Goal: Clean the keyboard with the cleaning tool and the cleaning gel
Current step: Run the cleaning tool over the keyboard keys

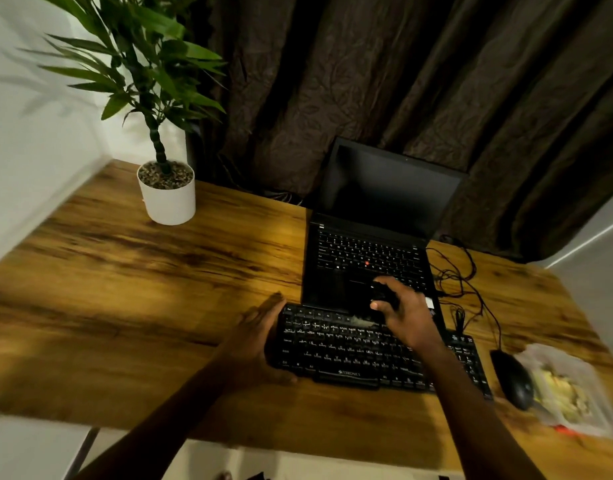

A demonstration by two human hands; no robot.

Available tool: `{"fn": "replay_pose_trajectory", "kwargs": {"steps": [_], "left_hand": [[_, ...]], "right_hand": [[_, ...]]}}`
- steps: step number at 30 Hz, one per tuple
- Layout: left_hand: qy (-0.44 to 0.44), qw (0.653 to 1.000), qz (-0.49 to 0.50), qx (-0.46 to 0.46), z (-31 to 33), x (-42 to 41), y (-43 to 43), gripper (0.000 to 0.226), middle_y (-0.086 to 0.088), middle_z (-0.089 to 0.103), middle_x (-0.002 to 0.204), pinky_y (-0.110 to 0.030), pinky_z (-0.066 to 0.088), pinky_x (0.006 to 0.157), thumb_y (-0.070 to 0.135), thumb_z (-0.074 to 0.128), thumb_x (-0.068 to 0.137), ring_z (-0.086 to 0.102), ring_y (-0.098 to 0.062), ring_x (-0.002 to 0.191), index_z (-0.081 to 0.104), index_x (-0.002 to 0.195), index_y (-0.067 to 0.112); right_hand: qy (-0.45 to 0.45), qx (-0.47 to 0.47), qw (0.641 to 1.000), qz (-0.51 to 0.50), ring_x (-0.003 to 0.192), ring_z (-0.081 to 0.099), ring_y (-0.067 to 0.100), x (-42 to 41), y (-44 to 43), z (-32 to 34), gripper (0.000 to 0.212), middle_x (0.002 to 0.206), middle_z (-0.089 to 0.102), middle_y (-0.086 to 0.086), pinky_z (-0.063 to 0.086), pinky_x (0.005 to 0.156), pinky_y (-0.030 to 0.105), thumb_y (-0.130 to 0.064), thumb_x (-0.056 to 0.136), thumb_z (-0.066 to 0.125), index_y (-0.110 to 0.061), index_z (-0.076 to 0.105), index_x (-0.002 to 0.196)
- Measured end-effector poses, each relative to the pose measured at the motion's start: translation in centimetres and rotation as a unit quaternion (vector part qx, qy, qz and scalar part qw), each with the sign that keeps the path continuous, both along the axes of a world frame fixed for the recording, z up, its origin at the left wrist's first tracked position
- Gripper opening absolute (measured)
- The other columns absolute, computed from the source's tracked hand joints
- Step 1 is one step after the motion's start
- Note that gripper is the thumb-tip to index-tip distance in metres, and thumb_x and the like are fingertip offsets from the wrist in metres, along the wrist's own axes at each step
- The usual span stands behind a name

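A small black tool (384,294), blurred and taken to be the cleaning tool, is gripped in the curled fingers of the right hand (407,315). That hand is held over the far edge of the wide black plastic keyboard (332,348), right of its middle. A pale smear (362,321) is seen on the keyboard's top rows, just left of the tool; whether it is dust or bristles cannot be told. The keyboard's long axis runs left to right, so a sweep along the rows is judged to be called for, and the right hand is the nearer. The left hand (260,327) is laid flat, fingers straight, against the keyboard's left end, apparently to steady it. Right of the keyboard, past a black mouse (512,379), a clear plastic packet with yellow contents (568,386), possibly the gel, is lying untouched.
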State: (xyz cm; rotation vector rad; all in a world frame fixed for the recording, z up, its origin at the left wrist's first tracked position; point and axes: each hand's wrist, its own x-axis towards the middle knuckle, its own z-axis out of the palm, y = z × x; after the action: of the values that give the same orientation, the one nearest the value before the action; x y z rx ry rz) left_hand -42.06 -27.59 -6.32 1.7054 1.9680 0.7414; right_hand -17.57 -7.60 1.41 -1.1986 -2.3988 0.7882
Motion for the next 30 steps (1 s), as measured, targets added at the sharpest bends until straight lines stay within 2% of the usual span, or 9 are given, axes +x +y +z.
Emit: {"fn": "replay_pose_trajectory", "kwargs": {"steps": [3,7,13,16,17,21,23,26,30], "left_hand": [[-0.002,1.000,-0.003,-0.006,-0.1,-0.1,0.0,0.144,0.012,0.000,0.164,-0.033,0.015,0.118,0.093,0.067,0.046,0.011,-0.008,0.148,0.004,0.157,0.027],[0.000,1.000,0.000,-0.013,0.0,0.0,0.0,0.143,0.014,-0.001,0.164,-0.032,0.016,0.118,0.092,0.066,0.045,0.011,-0.007,0.147,0.002,0.157,0.029],[-0.005,1.000,-0.003,-0.015,-0.1,-0.1,0.0,0.144,0.014,-0.002,0.164,-0.038,0.018,0.120,0.094,0.066,0.046,0.010,-0.008,0.148,0.002,0.157,0.029],[-0.002,1.000,0.003,-0.020,-0.2,0.1,0.0,0.144,0.015,-0.001,0.164,-0.040,0.019,0.121,0.095,0.064,0.044,0.010,-0.010,0.149,0.000,0.156,0.032],[-0.004,1.000,0.005,-0.023,-0.2,0.1,0.1,0.144,0.015,-0.002,0.164,-0.042,0.018,0.121,0.095,0.064,0.044,0.010,-0.011,0.149,-0.001,0.156,0.033],[-0.007,1.000,0.001,-0.025,0.0,0.1,-0.1,0.142,0.016,-0.003,0.164,-0.044,0.018,0.121,0.093,0.066,0.046,0.009,-0.011,0.149,-0.003,0.156,0.035],[-0.009,1.000,0.000,-0.024,0.0,0.0,-0.2,0.141,0.017,-0.003,0.164,-0.046,0.019,0.121,0.093,0.066,0.047,0.009,-0.011,0.149,-0.003,0.156,0.035],[-0.010,1.000,-0.001,-0.018,0.0,0.1,-0.2,0.141,0.017,-0.002,0.164,-0.046,0.021,0.120,0.094,0.065,0.046,0.010,-0.010,0.148,-0.001,0.156,0.035],[-0.018,1.000,0.002,-0.009,-0.1,0.1,-0.2,0.142,0.016,0.000,0.164,-0.040,0.020,0.120,0.094,0.066,0.045,0.010,-0.008,0.148,0.002,0.156,0.033]], "right_hand": [[0.017,-0.014,0.999,0.025,0.088,0.067,0.009,-1.8,-0.8,-0.5,0.044,0.106,0.066,0.002,0.061,0.065,0.026,-0.013,0.088,0.068,-0.038,0.054,0.122],[0.051,-0.010,0.997,0.049,0.093,0.068,0.009,-4.0,-1.7,-0.9,0.039,0.103,0.068,-0.003,0.060,0.072,0.022,-0.014,0.088,0.069,-0.033,0.058,0.120],[-0.009,0.003,1.000,0.018,0.072,0.064,0.005,-2.0,-0.6,-0.3,0.043,0.102,0.068,0.003,0.055,0.056,0.019,-0.018,0.089,0.069,-0.034,0.054,0.126],[-0.033,0.046,0.998,0.026,0.076,0.066,0.013,-1.7,-0.3,-0.5,0.043,0.103,0.065,0.006,0.061,0.067,0.038,-0.024,0.088,0.069,-0.036,0.052,0.126],[-0.029,0.050,0.998,0.031,0.078,0.066,0.013,-2.1,-0.5,-0.5,0.043,0.104,0.065,0.005,0.061,0.071,0.040,-0.024,0.088,0.069,-0.036,0.052,0.126],[0.015,0.038,0.998,0.049,0.091,0.066,0.014,-4.6,-1.8,-1.1,0.041,0.103,0.067,0.001,0.058,0.081,0.030,-0.020,0.088,0.070,-0.035,0.055,0.122],[0.023,0.034,0.998,0.045,0.090,0.066,0.013,-4.8,-1.9,-0.8,0.040,0.103,0.067,0.000,0.057,0.079,0.024,-0.019,0.088,0.070,-0.032,0.056,0.123],[0.003,0.039,0.999,0.031,0.086,0.067,0.013,-3.1,-0.9,-0.7,0.043,0.105,0.068,0.002,0.061,0.074,0.030,-0.018,0.088,0.070,-0.033,0.055,0.125],[-0.061,0.074,0.995,-0.003,0.081,0.064,0.013,-1.0,0.1,-1.0,0.048,0.107,0.062,0.004,0.061,0.070,0.036,-0.028,0.088,0.068,-0.043,0.047,0.127]]}}
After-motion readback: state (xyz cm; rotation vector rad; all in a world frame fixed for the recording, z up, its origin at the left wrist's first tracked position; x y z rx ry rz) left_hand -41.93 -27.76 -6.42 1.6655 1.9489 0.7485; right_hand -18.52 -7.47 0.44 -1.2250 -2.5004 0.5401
